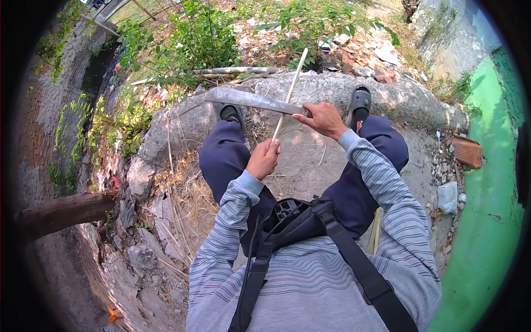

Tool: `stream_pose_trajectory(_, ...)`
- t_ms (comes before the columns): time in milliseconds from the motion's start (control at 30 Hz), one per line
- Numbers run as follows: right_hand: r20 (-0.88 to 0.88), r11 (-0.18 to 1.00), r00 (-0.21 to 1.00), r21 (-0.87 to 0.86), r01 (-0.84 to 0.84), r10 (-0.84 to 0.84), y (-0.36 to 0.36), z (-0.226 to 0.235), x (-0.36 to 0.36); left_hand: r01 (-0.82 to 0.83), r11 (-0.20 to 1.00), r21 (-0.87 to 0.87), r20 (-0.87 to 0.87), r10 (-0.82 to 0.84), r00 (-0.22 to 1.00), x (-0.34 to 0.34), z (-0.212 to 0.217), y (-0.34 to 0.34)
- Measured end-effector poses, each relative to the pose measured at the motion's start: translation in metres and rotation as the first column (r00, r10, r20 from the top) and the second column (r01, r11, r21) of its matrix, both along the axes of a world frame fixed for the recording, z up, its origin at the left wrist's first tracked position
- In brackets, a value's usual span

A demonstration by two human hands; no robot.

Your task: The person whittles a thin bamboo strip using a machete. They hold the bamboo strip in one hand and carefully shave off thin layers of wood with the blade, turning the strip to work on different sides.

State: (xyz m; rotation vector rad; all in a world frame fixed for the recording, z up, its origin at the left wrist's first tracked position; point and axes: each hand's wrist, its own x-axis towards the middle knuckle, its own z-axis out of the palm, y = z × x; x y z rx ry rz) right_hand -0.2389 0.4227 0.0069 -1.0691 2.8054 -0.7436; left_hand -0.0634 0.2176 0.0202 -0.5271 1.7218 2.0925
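Note:
My left hand (264, 159) is closed around the lower end of a thin pale strip (296, 77), which looks like split bamboo and slants up and away to the right. My right hand (325, 119) grips the handle of a machete (246, 99) with a broad grey blade. The blade points left and lies across the strip, a little above my left hand. Whether its edge bites into the strip I cannot tell.
A rough concrete ledge (409, 99) runs beyond my sandalled feet. Leafy plants (204, 39) and rubble lie past it. A green wall (481, 221) bounds the right, near a brown plastic basket (467, 151) and a white container (447, 197). A trunk (66, 214) juts in at left.

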Motion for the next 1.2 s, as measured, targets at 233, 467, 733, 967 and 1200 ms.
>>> stream_pose_trajectory(233, 0.066, 1.0, 0.998, -0.028, -0.008, 0.01, 0.002, 0.003, -0.006, 0.017, 0.999, 0.031, 0.014, -0.018, 1.0, 0.003, 0.001, -0.003)
stream_pose_trajectory(467, 0.121, 0.993, 0.987, -0.034, 0.113, -0.108, 0.011, -0.007, -0.042, 0.013, 0.999, -0.046, -0.033, -0.015, 0.999, 0.023, -0.008, 0.001)
stream_pose_trajectory(733, 0.035, 0.997, 0.997, -0.004, 0.075, -0.074, 0.016, -0.009, -0.039, 0.008, 1.0, -0.011, -0.02, -0.008, 1.0, 0.029, 0.003, 0.002)
stream_pose_trajectory(967, -0.009, 0.998, 0.998, -0.003, 0.059, -0.059, 0.009, 0.002, -0.028, 0.012, 1.0, -0.012, -0.022, -0.012, 1.0, 0.04, 0.002, -0.005)
stream_pose_trajectory(1200, -0.037, 0.995, 0.995, 0.031, 0.099, -0.098, 0.018, -0.006, -0.039, 0.026, 0.997, -0.073, -0.025, -0.028, 0.999, 0.055, 0.004, -0.005)
